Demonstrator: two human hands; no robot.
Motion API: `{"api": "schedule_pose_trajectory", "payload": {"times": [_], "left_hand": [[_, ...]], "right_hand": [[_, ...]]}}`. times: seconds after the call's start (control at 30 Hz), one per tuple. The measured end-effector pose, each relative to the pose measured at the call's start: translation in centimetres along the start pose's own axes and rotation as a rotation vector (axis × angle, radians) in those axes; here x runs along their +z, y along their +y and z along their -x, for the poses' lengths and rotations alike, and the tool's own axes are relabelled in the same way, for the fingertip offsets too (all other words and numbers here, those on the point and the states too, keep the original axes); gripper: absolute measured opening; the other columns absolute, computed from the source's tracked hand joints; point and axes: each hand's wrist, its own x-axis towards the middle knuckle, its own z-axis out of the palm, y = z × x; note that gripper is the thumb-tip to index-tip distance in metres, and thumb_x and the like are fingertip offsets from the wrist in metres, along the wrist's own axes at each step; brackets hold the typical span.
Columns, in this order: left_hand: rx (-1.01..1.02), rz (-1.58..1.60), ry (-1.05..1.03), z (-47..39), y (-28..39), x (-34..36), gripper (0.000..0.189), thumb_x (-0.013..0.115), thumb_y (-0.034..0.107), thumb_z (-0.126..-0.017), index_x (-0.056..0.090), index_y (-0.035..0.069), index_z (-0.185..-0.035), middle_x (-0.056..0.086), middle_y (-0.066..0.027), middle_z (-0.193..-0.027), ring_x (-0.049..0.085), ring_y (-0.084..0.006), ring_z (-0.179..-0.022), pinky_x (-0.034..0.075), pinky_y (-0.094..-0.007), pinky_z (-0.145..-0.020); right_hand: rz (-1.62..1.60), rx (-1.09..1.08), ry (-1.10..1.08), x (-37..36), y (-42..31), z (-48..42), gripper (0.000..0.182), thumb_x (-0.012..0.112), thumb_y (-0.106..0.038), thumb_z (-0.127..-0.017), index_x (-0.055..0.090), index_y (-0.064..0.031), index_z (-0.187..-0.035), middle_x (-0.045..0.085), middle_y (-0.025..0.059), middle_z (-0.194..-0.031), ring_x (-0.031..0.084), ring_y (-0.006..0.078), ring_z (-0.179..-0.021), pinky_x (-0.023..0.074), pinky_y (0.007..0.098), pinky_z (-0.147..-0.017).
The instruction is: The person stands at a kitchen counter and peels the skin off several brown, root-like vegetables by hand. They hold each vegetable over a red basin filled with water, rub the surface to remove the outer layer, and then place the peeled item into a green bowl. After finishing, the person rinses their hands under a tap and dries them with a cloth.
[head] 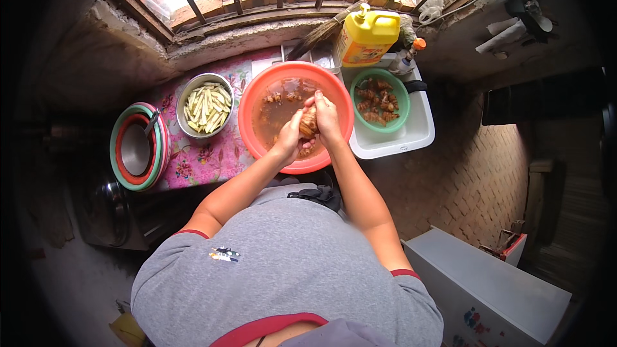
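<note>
A ringed brown root tuber [308, 124] is held between my two hands above a red plastic basin [245, 118]. My left hand [290, 134] grips it from the left, with its fingertips curled underneath. On the other side, my right hand [328, 116] closes round it, thumb pointing up. Murky brown water [267, 123] fills much of the basin, and knobby tubers [273, 98] break the surface near its far side. To the right, a green plastic bowl [406, 106] contains several similar tubers [381, 105].
Left of the basin, a metal bowl [180, 108] of pale cut strips [207, 107] stands on a pink floral tablecloth [212, 159]. Stacked basins [115, 149] sit farther left. The green bowl rests in a white sink [424, 137]. A yellow pump jug [368, 33] and straw brush [323, 31] stand behind.
</note>
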Motion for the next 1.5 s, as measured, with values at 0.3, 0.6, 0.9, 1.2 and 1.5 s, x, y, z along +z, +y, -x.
{"api": "schedule_pose_trajectory", "payload": {"times": [0.3, 0.6, 0.9, 1.2, 1.5], "left_hand": [[-0.225, 0.282, -0.033, -2.4, -0.4, -3.4, 0.035, 0.033, 0.042, -0.096, 0.056, 0.016, -0.095, 0.055, -0.0008, -0.071, 0.045, -0.0120, -0.048, 0.026, -0.0222, -0.036], [-0.149, -0.200, -0.018, -3.6, -4.0, -5.8, 0.047, 0.047, 0.053, -0.092, 0.055, 0.009, -0.107, 0.059, -0.0020, -0.080, 0.056, -0.0128, -0.068, 0.043, -0.0236, -0.052], [0.344, -1.392, 0.422, -10.3, -6.7, -10.3, 0.056, 0.065, 0.042, -0.081, 0.047, 0.003, -0.116, 0.051, -0.0216, -0.114, 0.056, -0.0380, -0.100, 0.046, -0.0450, -0.085], [0.715, -1.449, 0.446, -12.6, -3.7, -1.2, 0.039, 0.069, 0.022, -0.076, 0.055, 0.004, -0.108, 0.044, -0.0177, -0.121, 0.044, -0.0364, -0.113, 0.038, -0.0443, -0.096], [1.081, -1.369, 0.069, -26.3, -3.0, 24.4, 0.038, 0.068, 0.016, -0.079, 0.056, 0.011, -0.114, 0.051, -0.0146, -0.113, 0.057, -0.0290, -0.099, 0.051, -0.0362, -0.079]], "right_hand": [[0.537, -0.511, -0.041, 1.9, -1.2, 3.5, 0.043, 0.069, -0.019, -0.081, 0.046, -0.0049, -0.114, 0.049, 0.0104, -0.101, 0.052, 0.0151, -0.088, 0.0441, 0.0279, -0.076], [-0.077, 0.278, 0.053, 0.5, 4.4, -1.0, 0.025, 0.051, -0.027, -0.095, 0.060, -0.0039, -0.096, 0.057, 0.0040, -0.081, 0.054, 0.0116, -0.076, 0.0462, 0.0272, -0.067], [0.252, 0.380, 0.100, -8.1, 6.9, -1.8, 0.026, 0.048, -0.024, -0.096, 0.055, -0.0059, -0.113, 0.061, 0.0058, -0.096, 0.061, 0.0121, -0.081, 0.0509, 0.0252, -0.065], [-0.461, 0.211, 0.282, -21.6, -1.4, -9.0, 0.029, 0.049, -0.037, -0.096, 0.057, -0.0106, -0.087, 0.059, 0.0026, -0.074, 0.058, 0.0148, -0.064, 0.0500, 0.0307, -0.061], [-0.701, 0.567, 0.238, -38.5, 0.7, -22.0, 0.033, 0.041, -0.032, -0.098, 0.056, -0.0024, -0.101, 0.058, 0.0133, -0.098, 0.058, 0.0266, -0.087, 0.0522, 0.0400, -0.077]]}}
